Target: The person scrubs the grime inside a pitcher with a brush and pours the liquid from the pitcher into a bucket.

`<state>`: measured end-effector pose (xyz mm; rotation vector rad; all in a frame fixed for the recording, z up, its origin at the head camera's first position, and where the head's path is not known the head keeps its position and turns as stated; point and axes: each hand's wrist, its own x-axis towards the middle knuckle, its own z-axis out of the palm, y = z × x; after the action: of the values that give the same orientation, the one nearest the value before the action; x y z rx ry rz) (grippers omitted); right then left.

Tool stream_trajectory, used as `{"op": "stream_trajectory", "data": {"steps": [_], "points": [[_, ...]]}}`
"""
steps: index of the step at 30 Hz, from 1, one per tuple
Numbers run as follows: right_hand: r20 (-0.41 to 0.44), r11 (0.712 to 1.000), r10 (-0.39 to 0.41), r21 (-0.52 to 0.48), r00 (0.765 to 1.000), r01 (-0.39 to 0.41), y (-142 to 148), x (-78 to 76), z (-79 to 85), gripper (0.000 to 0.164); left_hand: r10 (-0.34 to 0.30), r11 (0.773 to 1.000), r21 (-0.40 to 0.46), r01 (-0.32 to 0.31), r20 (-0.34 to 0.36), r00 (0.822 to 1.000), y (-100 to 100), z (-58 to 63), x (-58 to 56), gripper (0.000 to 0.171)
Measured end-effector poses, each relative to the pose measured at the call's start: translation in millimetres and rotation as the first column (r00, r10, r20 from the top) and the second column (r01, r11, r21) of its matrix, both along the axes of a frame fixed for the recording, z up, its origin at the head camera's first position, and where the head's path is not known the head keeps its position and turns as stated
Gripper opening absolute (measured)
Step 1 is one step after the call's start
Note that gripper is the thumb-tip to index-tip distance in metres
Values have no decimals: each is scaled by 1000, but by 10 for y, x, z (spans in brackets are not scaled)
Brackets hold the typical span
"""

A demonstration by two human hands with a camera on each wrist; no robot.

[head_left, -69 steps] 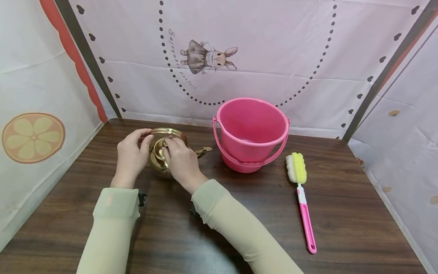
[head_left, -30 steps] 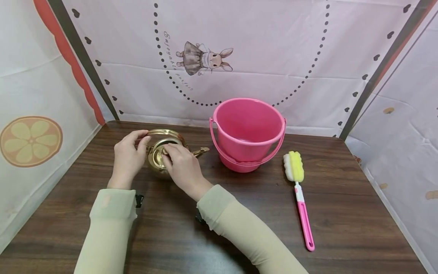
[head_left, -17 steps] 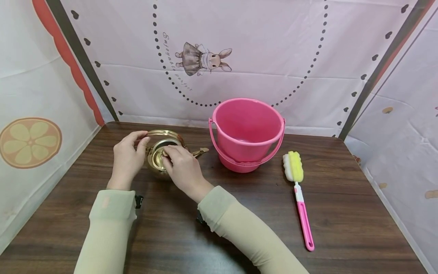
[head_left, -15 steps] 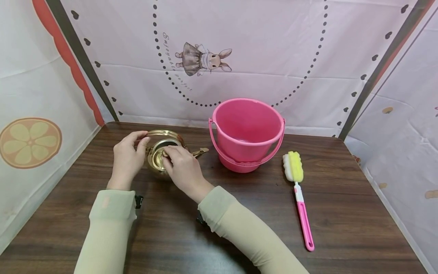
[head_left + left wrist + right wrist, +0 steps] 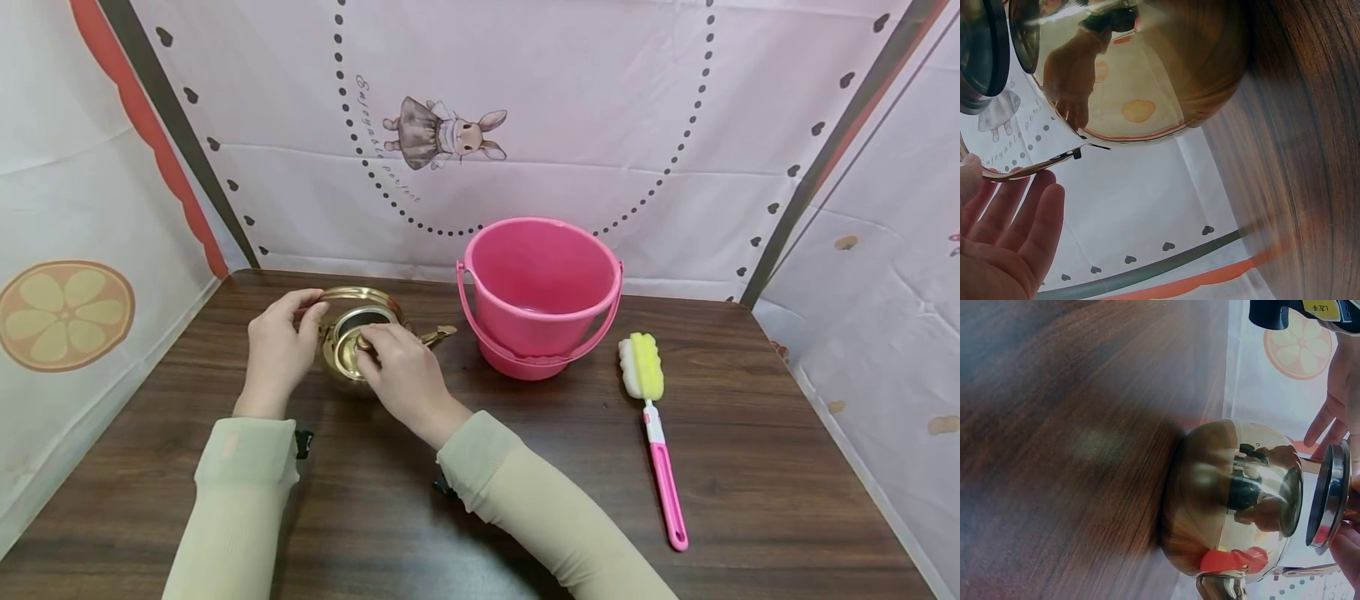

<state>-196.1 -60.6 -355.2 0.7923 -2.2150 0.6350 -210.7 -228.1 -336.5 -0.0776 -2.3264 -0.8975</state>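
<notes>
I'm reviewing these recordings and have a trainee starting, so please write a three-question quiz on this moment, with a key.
1. Which part of the kettle does the left hand hold, and which the right hand?
2. True or false: the kettle is closed.
3. In the head view, which lies to the right of the bucket? A the kettle, B the brush, C the left hand.

Key:
1. Left: the handle; right: the lid.
2. False; a gap shows between lid and kettle.
3. B.

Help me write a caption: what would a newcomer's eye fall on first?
Probably the pink plastic bucket at the back of the brown wooden table. Left of it, the right hand holds a round golden lid just off a shiny golden metal kettle. Rightward lies a pink-handled, yellow-and-white sponge brush.
</notes>
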Motion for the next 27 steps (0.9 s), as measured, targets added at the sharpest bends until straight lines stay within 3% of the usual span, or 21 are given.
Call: {"op": "stream_trajectory", "data": {"steps": [27], "points": [[7,1000,21,-22,1000,-21,119,25,-24,19,-2,1000,11,2,-8,1000,6,5,5,24]]}}
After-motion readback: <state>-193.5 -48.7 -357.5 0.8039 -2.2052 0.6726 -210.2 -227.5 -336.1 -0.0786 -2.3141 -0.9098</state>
